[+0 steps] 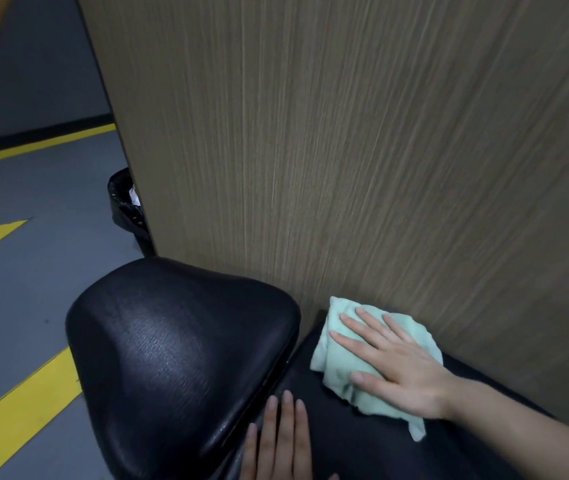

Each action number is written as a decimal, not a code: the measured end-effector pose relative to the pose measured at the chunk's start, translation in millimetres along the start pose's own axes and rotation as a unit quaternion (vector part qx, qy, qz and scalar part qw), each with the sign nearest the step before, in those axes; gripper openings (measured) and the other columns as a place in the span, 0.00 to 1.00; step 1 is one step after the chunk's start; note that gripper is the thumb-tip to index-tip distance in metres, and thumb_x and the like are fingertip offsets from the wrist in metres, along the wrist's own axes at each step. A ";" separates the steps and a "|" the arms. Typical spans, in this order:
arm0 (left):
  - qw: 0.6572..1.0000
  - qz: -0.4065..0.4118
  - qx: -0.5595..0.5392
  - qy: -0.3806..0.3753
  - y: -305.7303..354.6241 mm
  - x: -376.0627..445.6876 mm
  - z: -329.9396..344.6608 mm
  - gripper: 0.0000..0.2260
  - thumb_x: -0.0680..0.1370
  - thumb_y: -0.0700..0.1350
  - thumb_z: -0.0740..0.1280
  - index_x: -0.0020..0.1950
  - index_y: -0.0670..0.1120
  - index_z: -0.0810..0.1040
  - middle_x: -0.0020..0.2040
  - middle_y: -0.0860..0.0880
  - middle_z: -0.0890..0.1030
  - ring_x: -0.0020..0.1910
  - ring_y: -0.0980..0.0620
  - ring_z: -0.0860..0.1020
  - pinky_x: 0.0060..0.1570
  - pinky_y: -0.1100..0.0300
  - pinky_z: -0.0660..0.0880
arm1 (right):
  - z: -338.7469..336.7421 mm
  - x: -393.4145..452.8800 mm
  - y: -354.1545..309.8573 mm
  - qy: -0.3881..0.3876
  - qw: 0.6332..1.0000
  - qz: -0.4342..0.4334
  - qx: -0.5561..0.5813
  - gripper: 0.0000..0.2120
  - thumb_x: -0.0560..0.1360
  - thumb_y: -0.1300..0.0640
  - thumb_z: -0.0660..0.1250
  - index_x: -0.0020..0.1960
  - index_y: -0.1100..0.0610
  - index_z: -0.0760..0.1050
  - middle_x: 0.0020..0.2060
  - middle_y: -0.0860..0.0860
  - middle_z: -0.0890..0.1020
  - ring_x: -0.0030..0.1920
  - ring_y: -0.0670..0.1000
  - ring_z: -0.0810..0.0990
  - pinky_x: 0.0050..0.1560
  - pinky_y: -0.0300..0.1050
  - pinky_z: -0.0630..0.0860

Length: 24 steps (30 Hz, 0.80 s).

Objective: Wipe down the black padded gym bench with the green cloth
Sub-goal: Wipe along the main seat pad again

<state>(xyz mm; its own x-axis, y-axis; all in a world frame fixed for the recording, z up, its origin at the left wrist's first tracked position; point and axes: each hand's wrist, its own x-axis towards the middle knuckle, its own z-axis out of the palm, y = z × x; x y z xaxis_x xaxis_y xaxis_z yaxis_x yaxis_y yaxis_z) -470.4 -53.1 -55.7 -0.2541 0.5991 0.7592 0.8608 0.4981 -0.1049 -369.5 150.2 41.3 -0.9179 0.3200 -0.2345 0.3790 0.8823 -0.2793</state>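
Head view: right hand (397, 368), fingers straight, presses the green cloth (352, 362) flat onto the bench (179, 358) beside the wood panel (345, 150). Left hand (279, 441) rests flat on the bench, nearer the camera. Beyond the bench, a lined bin (125, 206) holds something white.

A: Bench (179, 358) colour?
B: Glossy black padding with a fine grained texture, both pads. Cloth (341, 362) lying on it is pale mint green, plain.
A: Behind the bench?
B: Wood-look panel (345, 150), light brown, fine vertical streaks. Left of the bench, the floor (26, 285) is grey with yellow stripes (23, 407), plus a black band at the wall base. Bin (127, 209) past the bench's far end has a shiny black liner with something white inside.
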 end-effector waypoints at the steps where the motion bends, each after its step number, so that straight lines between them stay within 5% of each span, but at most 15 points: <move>1: 1.000 0.006 0.008 0.018 -0.9 2.2 2.2 0.25 0.81 0.55 0.43 0.56 0.43 0.76 0.51 0.47 0.83 0.62 0.47 0.72 0.61 0.53 0.62 | -5.1 -1.1 1.9 0.016 0.996 0.008 0.091 0.32 0.72 0.25 0.38 0.71 0.33 0.59 0.76 0.35 0.49 0.74 0.36 0.38 0.75 0.44 0.34; 4: 0.998 0.028 0.034 0.052 -5.0 6.0 9.0 0.20 0.83 0.46 0.44 0.53 0.44 0.76 0.46 0.50 0.85 0.54 0.50 0.76 0.59 0.54 0.62 | -16.4 7.7 -1.6 0.108 0.959 0.082 0.250 0.24 0.76 0.36 0.47 0.59 0.39 0.77 0.66 0.35 0.71 0.68 0.31 0.61 0.74 0.43 0.55; 7: 0.991 0.058 0.083 0.085 -10.7 3.3 20.4 0.15 0.81 0.41 0.49 0.53 0.46 0.76 0.46 0.52 0.84 0.58 0.48 0.75 0.59 0.54 0.63 | -5.5 22.6 -10.1 0.048 0.997 0.057 0.021 0.29 0.74 0.33 0.37 0.73 0.34 0.55 0.75 0.36 0.54 0.75 0.41 0.49 0.76 0.47 0.45; 11: 0.996 0.054 0.040 0.055 -9.3 0.2 28.7 0.15 0.80 0.39 0.51 0.54 0.47 0.76 0.47 0.52 0.84 0.63 0.48 0.71 0.60 0.54 0.63 | -4.9 31.1 -1.4 -0.007 0.997 -0.006 -0.075 0.31 0.71 0.27 0.31 0.73 0.31 0.38 0.77 0.39 0.41 0.76 0.45 0.38 0.75 0.49 0.41; 14: 0.997 0.059 0.015 0.045 -10.8 1.5 36.0 0.14 0.80 0.39 0.52 0.53 0.48 0.76 0.56 0.48 0.82 0.69 0.46 0.68 0.62 0.52 0.62 | -15.5 33.0 8.7 -0.036 0.990 -0.088 -0.101 0.29 0.73 0.28 0.35 0.73 0.31 0.36 0.76 0.39 0.38 0.75 0.43 0.35 0.75 0.49 0.40; 17: 0.996 0.073 -0.004 0.048 -12.4 2.9 44.1 0.12 0.80 0.41 0.52 0.53 0.48 0.75 0.72 0.42 0.68 0.73 0.44 0.64 0.67 0.51 0.60 | -21.7 40.4 19.2 -0.060 0.978 -0.160 -0.121 0.29 0.76 0.30 0.39 0.75 0.34 0.39 0.77 0.40 0.38 0.75 0.43 0.34 0.76 0.52 0.42; 24: 0.995 0.070 -0.031 0.058 -11.0 -0.1 46.8 0.11 0.82 0.43 0.51 0.54 0.49 0.73 0.73 0.41 0.67 0.75 0.43 0.60 0.61 0.51 0.60 | -30.5 60.9 24.1 -0.079 0.965 -0.215 -0.129 0.29 0.79 0.38 0.53 0.76 0.37 0.47 0.77 0.46 0.50 0.75 0.49 0.50 0.71 0.56 0.59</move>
<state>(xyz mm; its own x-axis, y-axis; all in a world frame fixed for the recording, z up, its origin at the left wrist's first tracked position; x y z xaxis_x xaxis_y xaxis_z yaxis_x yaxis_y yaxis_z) -500.4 -29.4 -84.6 -0.0809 0.5811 0.8098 0.9107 0.3732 -0.1769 -419.8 201.4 48.8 -0.9464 -0.1337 -0.2940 -0.0939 0.9849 -0.1456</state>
